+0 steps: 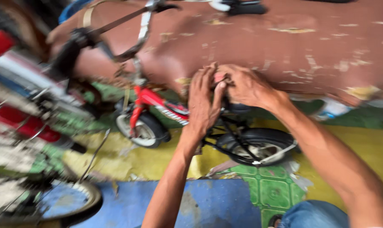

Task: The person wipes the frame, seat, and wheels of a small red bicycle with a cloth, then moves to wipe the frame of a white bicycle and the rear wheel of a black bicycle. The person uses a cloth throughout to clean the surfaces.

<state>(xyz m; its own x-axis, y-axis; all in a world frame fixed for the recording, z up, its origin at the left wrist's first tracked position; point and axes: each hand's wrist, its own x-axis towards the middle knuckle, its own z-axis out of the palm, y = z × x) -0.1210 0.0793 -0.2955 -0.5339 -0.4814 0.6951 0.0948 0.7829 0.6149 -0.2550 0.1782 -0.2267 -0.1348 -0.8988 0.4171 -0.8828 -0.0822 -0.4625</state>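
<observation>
- The small bike [187,122], a child's model with a red frame, stands on the floor [157,160] against a flaking brown wall [284,46], roughly in the middle of the view.
- Its front wheel [141,130] sits to the left and its rear wheel [255,147] to the right, both resting on a patchwork of yellow, green and blue flooring.
- The bike looks light for its kind but rigid: metal tubes, hard rims, rubber tyres. I judge it would lift easily by the frame or the seat area, and would roll or tip if pushed sideways.
- Firm holds would be the top of the frame, the seat post or the handlebar [128,33]; the spokes and the thin rear stay are poorer places to hold.
- The left hand [202,101] reaches up from below, palm against the seat region, fingers pointing up and spread.
- The right hand [246,86] comes in from the right with a bent wrist, fingers curled over the same spot.
- The two hands meet, touching at the fingertips. The blur hides what they pinch, so I cannot tell whether either is clamped on a part.
- A larger bike [26,118] lies blurred at the left edge, apart from both hands.
</observation>
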